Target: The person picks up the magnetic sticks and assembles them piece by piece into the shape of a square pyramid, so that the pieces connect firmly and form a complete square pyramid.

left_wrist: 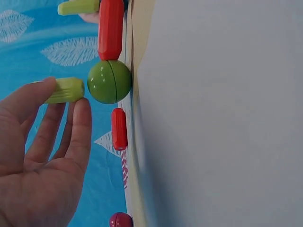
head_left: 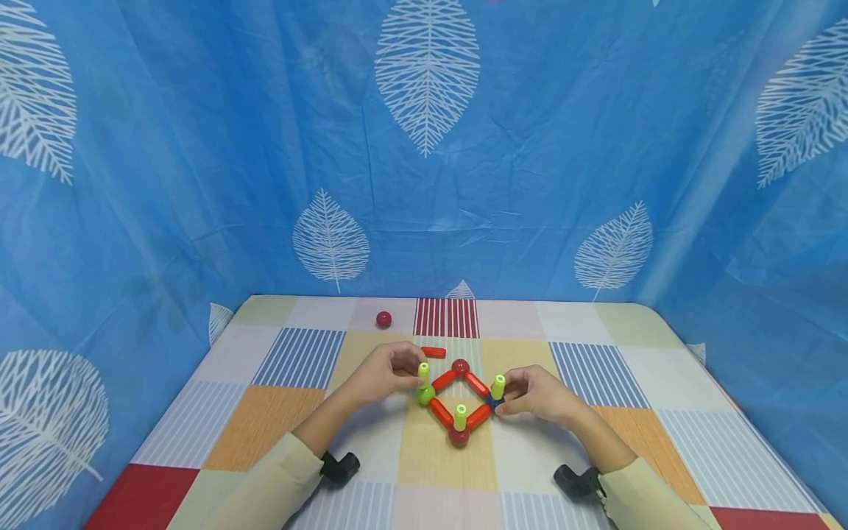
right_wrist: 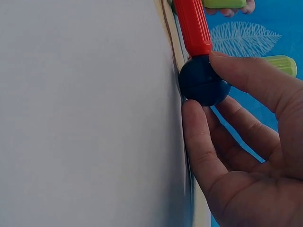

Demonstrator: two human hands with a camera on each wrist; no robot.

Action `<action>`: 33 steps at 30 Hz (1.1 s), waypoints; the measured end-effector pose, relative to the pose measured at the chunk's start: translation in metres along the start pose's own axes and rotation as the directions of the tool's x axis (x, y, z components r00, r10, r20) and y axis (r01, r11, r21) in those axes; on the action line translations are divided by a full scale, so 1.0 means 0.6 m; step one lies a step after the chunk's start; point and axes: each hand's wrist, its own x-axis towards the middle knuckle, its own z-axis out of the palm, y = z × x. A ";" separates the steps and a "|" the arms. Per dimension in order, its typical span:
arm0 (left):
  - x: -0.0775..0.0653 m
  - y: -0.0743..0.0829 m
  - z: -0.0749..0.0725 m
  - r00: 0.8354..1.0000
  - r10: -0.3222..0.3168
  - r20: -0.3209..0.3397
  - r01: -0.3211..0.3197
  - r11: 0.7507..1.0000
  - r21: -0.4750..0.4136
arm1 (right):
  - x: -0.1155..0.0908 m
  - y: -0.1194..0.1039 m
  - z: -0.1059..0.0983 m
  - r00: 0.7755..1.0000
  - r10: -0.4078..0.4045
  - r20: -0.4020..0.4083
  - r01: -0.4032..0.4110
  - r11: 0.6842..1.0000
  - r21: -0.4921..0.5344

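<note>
Red rods (head_left: 477, 383) and balls form a flat diamond on the table. At its left corner is a green ball (left_wrist: 109, 82); my left hand (head_left: 391, 370) pinches a yellow-green rod (left_wrist: 67, 90) upright just above it, with a thin gap showing in the left wrist view. My right hand (head_left: 539, 395) holds the dark blue ball (right_wrist: 202, 80) at the right corner between thumb and fingers. Another yellow-green rod (head_left: 498, 387) stands on that ball. On the near red ball (head_left: 459, 437) stands a third yellow-green rod (head_left: 460, 417). A red ball (head_left: 460, 366) makes the far corner.
A loose red rod (head_left: 433, 352) lies behind the diamond, close to my left fingers. Farther back, a loose red ball (head_left: 383, 319) sits near the table's far edge. The patchwork tablecloth (head_left: 358, 508) runs back to a blue leaf-print curtain (head_left: 530, 184).
</note>
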 end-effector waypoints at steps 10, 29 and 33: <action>0.000 0.004 0.005 1.000 0.008 0.019 -0.009 0.999 0.038 | -0.002 -0.002 0.001 1.000 0.020 -0.006 -0.020 1.000 0.012; -0.009 0.003 0.009 0.980 -0.040 0.196 -0.003 0.976 0.217 | 0.008 0.005 0.004 0.991 0.059 -0.121 -0.056 0.998 0.026; -0.017 0.008 0.016 0.955 -0.063 0.289 0.003 0.979 0.203 | 0.012 0.004 0.006 0.978 0.104 -0.181 -0.092 0.993 0.075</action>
